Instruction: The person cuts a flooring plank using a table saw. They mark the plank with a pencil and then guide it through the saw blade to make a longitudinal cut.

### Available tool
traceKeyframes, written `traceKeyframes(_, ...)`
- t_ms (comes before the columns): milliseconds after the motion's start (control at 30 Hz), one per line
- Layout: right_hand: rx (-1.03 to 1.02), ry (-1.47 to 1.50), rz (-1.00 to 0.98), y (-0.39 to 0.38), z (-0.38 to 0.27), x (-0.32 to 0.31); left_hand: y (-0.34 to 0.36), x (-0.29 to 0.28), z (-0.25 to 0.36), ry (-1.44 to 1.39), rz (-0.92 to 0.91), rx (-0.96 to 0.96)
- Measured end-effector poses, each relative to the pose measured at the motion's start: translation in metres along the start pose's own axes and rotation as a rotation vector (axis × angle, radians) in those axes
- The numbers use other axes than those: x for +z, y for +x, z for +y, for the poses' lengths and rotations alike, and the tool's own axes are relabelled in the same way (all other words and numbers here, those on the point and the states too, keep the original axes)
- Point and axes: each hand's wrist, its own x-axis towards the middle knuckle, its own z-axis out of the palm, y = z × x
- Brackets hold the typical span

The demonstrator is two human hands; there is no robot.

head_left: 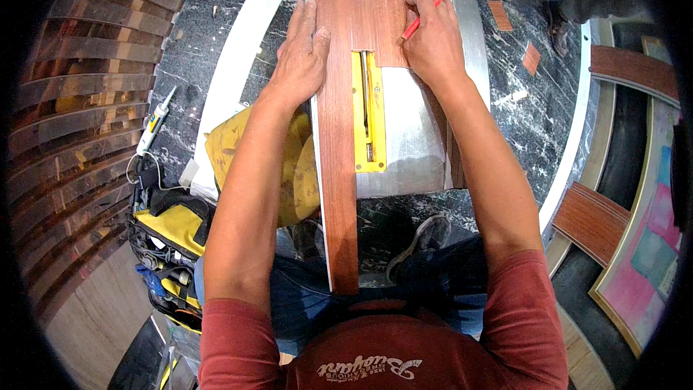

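Observation:
A reddish-brown wood-grain plank (372, 7) lies over a metal table saw top (404, 137). A long rectangular notch in it leaves a narrow strip running toward me. In the notch shows the saw's yellow throat plate (370, 155), with the blade slot along it. My left hand (299, 58) rests along the plank's left edge, fingers stretched forward and thumb on the top face. With my right hand (439, 47) I grip a red pencil (411, 29), its lower end at the plank near the notch's right side. That hand also touches the plank's right edge.
A yellow cloth-like piece (299, 173) hangs left of the saw. Lower left are a black-and-yellow tool bag (173, 224) and a sealant tube (154, 126). Plank offcuts (499, 16) lie on the scuffed dark floor. Another person's boots (557, 27) stand at upper right, near more planks (592, 220).

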Motion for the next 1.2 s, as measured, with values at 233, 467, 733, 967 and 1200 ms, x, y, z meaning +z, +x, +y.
traceKeyframes(233, -0.004, 0.009, -0.013, 0.000, -0.002, -0.007, 0.000, 0.002, 0.002, 0.057, -0.005, -0.018)
traceKeyframes(467, -0.036, -0.005, 0.019, 0.000, 0.002, -0.005, -0.001, 0.001, 0.006, 0.039, -0.021, -0.051)
traceKeyframes(733, -0.093, -0.005, 0.106, 0.000, 0.014, 0.003, -0.001, 0.004, 0.013, 0.044, -0.021, -0.079)
traceKeyframes(967, -0.053, 0.045, 0.026, 0.000, 0.009, -0.005, -0.003, 0.003, 0.016, 0.061, -0.026, -0.088)
traceKeyframes(1200, -0.054, 0.031, 0.048, -0.001, 0.012, -0.003, -0.005, -0.003, 0.025, 0.084, -0.050, -0.111)
